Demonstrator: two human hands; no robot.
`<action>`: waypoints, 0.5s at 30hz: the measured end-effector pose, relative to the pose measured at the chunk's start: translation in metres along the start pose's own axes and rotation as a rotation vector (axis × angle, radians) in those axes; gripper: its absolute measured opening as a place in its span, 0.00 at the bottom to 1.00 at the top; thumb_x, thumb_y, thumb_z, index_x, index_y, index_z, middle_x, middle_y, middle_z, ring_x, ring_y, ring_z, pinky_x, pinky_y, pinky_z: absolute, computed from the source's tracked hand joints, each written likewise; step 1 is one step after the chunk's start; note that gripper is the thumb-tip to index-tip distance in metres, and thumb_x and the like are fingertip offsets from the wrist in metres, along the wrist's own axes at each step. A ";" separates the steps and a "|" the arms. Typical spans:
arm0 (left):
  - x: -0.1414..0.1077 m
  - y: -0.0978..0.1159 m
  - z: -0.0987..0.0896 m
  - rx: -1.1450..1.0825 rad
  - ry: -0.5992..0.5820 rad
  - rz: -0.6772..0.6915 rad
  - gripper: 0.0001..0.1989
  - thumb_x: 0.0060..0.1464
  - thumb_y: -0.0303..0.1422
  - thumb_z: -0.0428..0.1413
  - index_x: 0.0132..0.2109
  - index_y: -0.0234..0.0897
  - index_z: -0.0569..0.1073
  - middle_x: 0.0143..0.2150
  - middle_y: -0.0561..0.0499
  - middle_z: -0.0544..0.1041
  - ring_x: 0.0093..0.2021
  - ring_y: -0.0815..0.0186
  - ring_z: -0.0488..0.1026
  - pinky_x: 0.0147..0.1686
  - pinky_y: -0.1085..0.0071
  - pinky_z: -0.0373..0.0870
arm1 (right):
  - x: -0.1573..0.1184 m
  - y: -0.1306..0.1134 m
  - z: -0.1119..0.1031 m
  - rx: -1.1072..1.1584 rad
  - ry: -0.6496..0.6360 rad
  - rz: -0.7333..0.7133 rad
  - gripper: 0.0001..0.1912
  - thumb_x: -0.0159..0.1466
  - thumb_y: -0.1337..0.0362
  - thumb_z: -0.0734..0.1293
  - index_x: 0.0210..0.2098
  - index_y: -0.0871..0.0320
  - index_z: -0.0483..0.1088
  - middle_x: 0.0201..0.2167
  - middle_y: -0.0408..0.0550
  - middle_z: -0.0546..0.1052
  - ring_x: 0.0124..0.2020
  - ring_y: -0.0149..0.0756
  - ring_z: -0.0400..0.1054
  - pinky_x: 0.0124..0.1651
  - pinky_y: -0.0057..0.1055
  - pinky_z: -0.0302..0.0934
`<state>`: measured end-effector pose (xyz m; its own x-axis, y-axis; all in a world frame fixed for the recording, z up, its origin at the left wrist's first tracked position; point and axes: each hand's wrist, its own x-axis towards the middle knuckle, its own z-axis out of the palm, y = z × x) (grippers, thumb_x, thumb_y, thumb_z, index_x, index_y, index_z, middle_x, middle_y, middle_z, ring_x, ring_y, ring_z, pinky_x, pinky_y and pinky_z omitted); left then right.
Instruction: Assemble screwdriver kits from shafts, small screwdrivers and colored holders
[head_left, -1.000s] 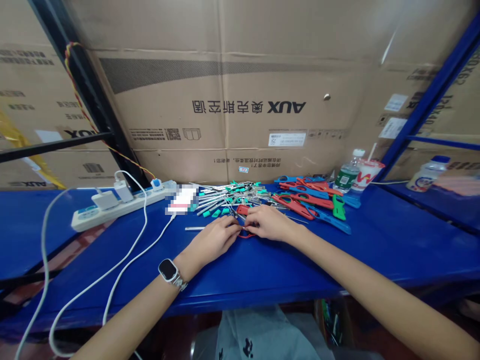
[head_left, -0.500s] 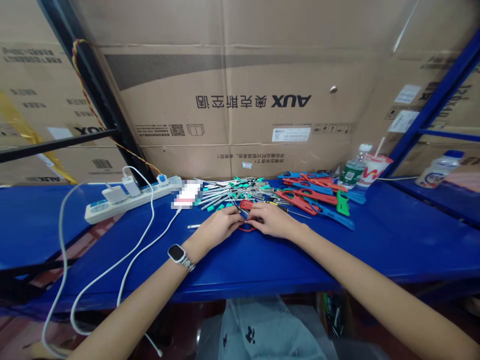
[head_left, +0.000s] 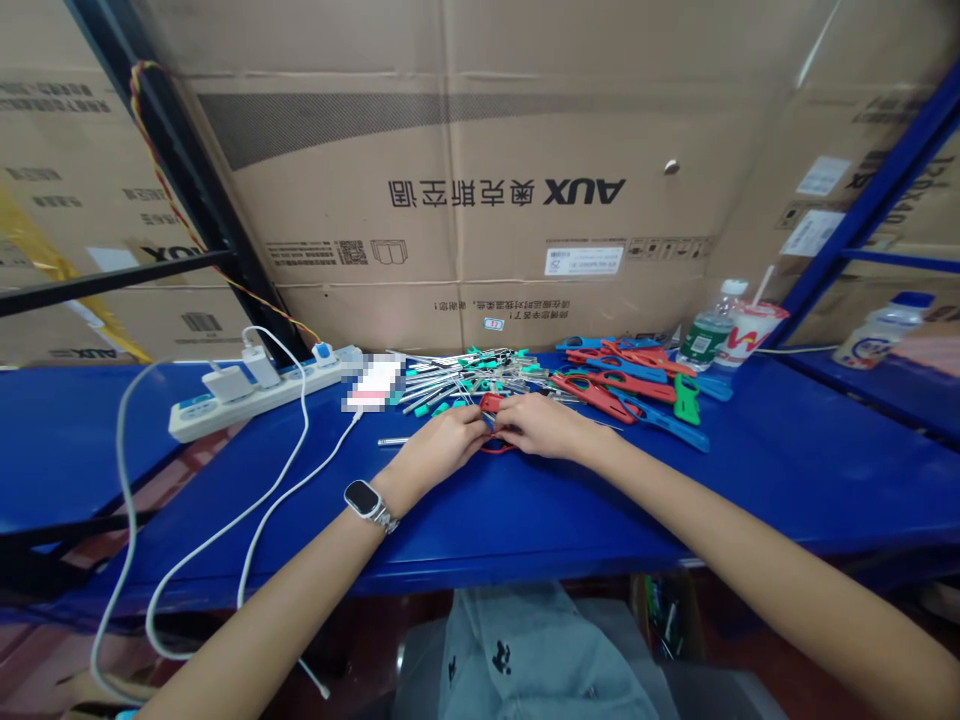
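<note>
My left hand (head_left: 448, 438) and my right hand (head_left: 541, 428) meet over the blue table, fingers bent and pinched close together. Between them is a red plastic handle (head_left: 491, 402), its upper end showing above the fingers and a thin red loop below. Both hands appear to grip it; the small parts at the fingertips are hidden. Just beyond lies a pile of thin metal rods (head_left: 427, 385) with green ends. To the right of my right hand are several red handle pieces (head_left: 600, 396) and blue handle pieces (head_left: 667, 425) with loops. A single metal rod (head_left: 393, 442) lies left of my left hand.
At left sit a white power strip (head_left: 225, 410) with plugs, loose white cables (head_left: 281, 492) and a phone (head_left: 375, 383). A bottle (head_left: 705, 335), a cup (head_left: 750, 335) and a blue-capped bottle (head_left: 885, 330) stand at right. A large cardboard box (head_left: 480, 130) backs the table.
The view has shifted slightly. Both hands stay together at the red handle, with the left wrist a little further right and the fingers slightly rearranged.
</note>
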<state>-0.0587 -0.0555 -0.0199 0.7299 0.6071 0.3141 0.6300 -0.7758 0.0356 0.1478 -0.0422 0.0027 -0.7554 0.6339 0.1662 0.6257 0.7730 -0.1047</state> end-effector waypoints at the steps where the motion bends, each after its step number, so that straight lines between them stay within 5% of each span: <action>1: 0.000 0.000 0.001 -0.005 0.004 -0.002 0.12 0.69 0.31 0.50 0.48 0.33 0.78 0.47 0.42 0.78 0.46 0.59 0.78 0.48 0.62 0.76 | -0.002 0.001 0.002 0.017 0.020 -0.001 0.07 0.67 0.71 0.66 0.37 0.62 0.78 0.38 0.53 0.80 0.37 0.38 0.72 0.38 0.31 0.57; 15: -0.009 0.004 0.000 0.033 0.003 0.008 0.14 0.71 0.30 0.47 0.48 0.34 0.77 0.44 0.43 0.77 0.43 0.60 0.77 0.45 0.63 0.75 | -0.007 0.014 0.027 0.459 0.233 0.144 0.05 0.61 0.75 0.70 0.31 0.61 0.76 0.27 0.42 0.73 0.27 0.28 0.63 0.34 0.26 0.56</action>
<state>-0.0628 -0.0635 -0.0227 0.7340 0.6004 0.3175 0.6327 -0.7744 0.0018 0.1567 -0.0348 -0.0264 -0.5719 0.7524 0.3267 0.5311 0.6432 -0.5516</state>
